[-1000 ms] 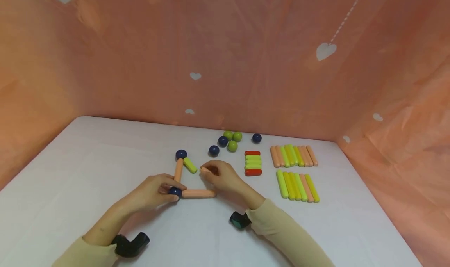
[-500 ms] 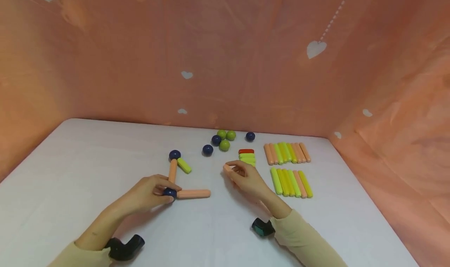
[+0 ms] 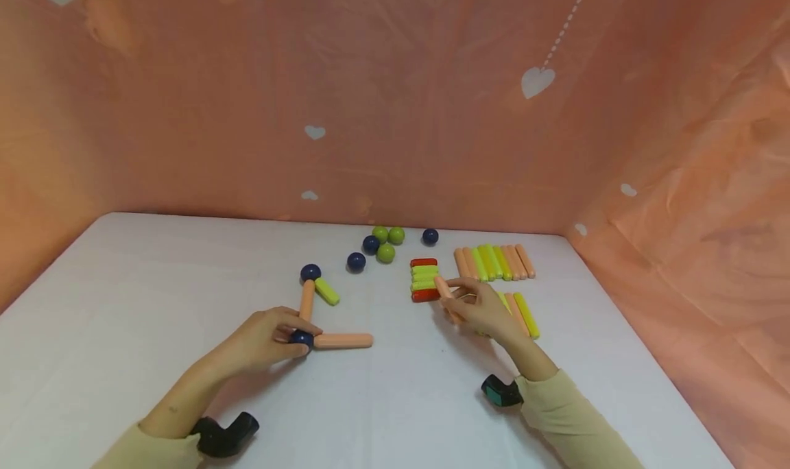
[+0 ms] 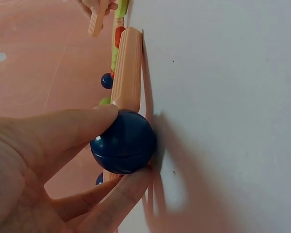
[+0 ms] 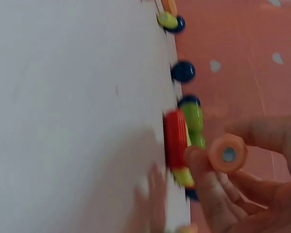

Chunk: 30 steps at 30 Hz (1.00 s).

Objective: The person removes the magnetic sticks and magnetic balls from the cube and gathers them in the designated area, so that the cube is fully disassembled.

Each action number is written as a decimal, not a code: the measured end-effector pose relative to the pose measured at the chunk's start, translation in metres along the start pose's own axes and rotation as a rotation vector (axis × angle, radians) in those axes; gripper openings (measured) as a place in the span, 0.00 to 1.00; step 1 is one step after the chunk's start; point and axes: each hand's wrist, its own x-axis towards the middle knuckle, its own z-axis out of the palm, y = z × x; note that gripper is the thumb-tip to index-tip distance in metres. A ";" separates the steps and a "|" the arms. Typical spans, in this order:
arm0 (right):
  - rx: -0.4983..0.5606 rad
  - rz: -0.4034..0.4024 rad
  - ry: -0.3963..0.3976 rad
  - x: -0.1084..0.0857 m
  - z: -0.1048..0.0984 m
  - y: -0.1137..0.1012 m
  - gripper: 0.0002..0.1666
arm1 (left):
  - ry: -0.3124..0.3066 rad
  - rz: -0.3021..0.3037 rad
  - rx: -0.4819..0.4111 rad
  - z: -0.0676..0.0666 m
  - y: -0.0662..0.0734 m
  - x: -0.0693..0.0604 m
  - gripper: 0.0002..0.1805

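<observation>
In the head view my left hand [image 3: 265,335] pinches a dark blue ball [image 3: 301,341] on the table. A peach magnetic stick [image 3: 343,341] extends right from this ball. Another peach stick [image 3: 306,300] runs away from me to a second blue ball [image 3: 310,272], where a short lime stick [image 3: 327,291] slants off. The left wrist view shows thumb and fingers around the ball [image 4: 123,143]. My right hand [image 3: 487,311] holds a loose peach stick [image 3: 444,291] raised beside the short sticks. Its end [image 5: 228,154], with a grey metal centre, faces the right wrist camera.
A column of short red and lime sticks [image 3: 424,270] lies left of the right hand. Behind it is a row of long sticks [image 3: 494,262]; another row [image 3: 526,315] is partly hidden by the hand. Blue balls [image 3: 356,262] and green balls [image 3: 385,253] stand farther back.
My right hand has moved right, away from the joined sticks to the short sticks and rows, carrying the peach stick. The left hand stays on the ball. The head view has shifted slightly.
</observation>
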 end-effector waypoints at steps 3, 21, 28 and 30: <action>-0.028 0.032 0.023 -0.001 -0.013 0.005 0.27 | -0.004 -0.013 -0.002 -0.001 0.001 0.000 0.13; -0.044 0.138 0.093 -0.013 -0.068 0.032 0.33 | 0.003 -0.039 0.000 -0.001 0.002 0.000 0.13; -0.075 0.140 0.148 -0.016 -0.089 0.042 0.33 | -0.010 -0.057 -0.002 -0.001 0.003 0.002 0.13; -0.108 0.147 0.145 -0.018 -0.096 0.045 0.33 | -0.015 -0.061 -0.006 -0.001 0.004 0.001 0.13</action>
